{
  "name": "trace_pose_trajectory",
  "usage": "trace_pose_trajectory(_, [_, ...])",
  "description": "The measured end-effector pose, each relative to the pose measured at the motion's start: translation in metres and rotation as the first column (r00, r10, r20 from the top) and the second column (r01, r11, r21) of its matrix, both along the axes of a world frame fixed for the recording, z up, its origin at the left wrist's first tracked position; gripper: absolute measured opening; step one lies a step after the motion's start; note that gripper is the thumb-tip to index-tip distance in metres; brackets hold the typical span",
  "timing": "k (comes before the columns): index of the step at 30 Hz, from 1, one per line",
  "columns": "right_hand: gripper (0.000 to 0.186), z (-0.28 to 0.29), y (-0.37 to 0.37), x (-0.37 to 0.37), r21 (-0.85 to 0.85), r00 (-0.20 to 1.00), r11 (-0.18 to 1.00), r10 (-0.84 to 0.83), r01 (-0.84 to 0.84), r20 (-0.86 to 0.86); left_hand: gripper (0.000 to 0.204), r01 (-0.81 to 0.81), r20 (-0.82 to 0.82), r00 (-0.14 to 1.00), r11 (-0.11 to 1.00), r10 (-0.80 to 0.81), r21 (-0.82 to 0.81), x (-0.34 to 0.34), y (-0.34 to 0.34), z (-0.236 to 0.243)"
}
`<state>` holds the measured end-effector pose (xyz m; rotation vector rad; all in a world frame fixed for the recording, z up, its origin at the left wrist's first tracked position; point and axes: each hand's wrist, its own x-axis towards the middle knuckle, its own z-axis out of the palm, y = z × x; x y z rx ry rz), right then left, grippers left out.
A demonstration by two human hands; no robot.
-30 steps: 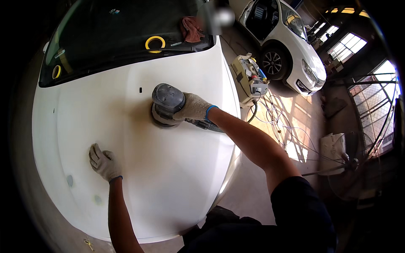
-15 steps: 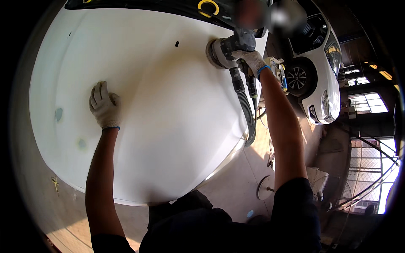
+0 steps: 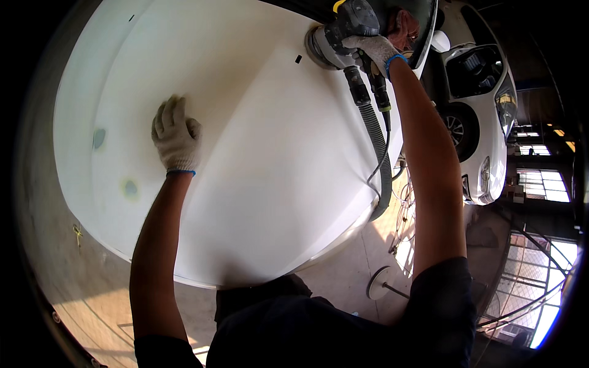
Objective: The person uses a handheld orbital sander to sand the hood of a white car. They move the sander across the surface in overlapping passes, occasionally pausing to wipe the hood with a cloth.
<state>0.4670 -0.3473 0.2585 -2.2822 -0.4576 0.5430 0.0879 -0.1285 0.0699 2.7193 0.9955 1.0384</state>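
Note:
A white car hood (image 3: 245, 172) fills much of the view, with two pale greenish patches (image 3: 130, 189) and a small black mark (image 3: 298, 59). My left hand (image 3: 177, 134), in a knit glove, rests on the hood's left half, fingers apart. My gloved right hand (image 3: 372, 49) grips a black and grey sander (image 3: 354, 18) at the hood's upper right edge beside the windscreen. A ribbed hose (image 3: 373, 141) and a cable run down from the tool. A red-brown cloth (image 3: 403, 27) lies just beyond it, and part of a yellow tape roll (image 3: 337, 4) shows behind the sander.
A second white car (image 3: 481, 153) stands to the right. Cables (image 3: 402, 221) lie on the sunlit floor (image 3: 331, 291) beside a round base with a post (image 3: 378, 282). Windows and a metal frame (image 3: 521, 270) are at the far right.
My right hand has carried the sander up toward the windscreen edge. My left hand has moved farther up the hood. The whole view has shifted as the head tilted.

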Motion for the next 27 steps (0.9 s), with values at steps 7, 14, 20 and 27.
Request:
trace_pose_trajectory(7, [0.04, 0.014, 0.041, 0.003, -0.047, 0.992, 0.99, 0.13, -0.13, -0.003, 0.05, 0.023, 0.003, 1.0, 1.0, -0.023, -0.016, -0.001, 0.003, -0.001])
trace_pose_trajectory(14, [0.04, 0.007, -0.048, 0.034, -0.045, 0.992, 0.996, -0.083, 0.079, -0.098, 0.05, 0.012, -0.064, 0.998, 0.999, -0.015, -0.047, -0.002, 0.004, -0.003])
trace_pose_trajectory(20, [0.033, -0.014, -0.155, 0.08, 0.04, 0.932, 0.955, -0.277, 0.294, -0.232, 0.053, 0.035, -0.07, 0.997, 0.999, -0.036, -0.004, -0.002, 0.008, -0.009])
trace_pose_trajectory(27, [0.034, -0.03, -0.234, 0.087, -0.009, 0.863, 0.898, -0.425, 0.44, -0.272, 0.05, 0.004, -0.102, 0.995, 1.0, -0.003, 0.014, -0.006, 0.006, -0.007])
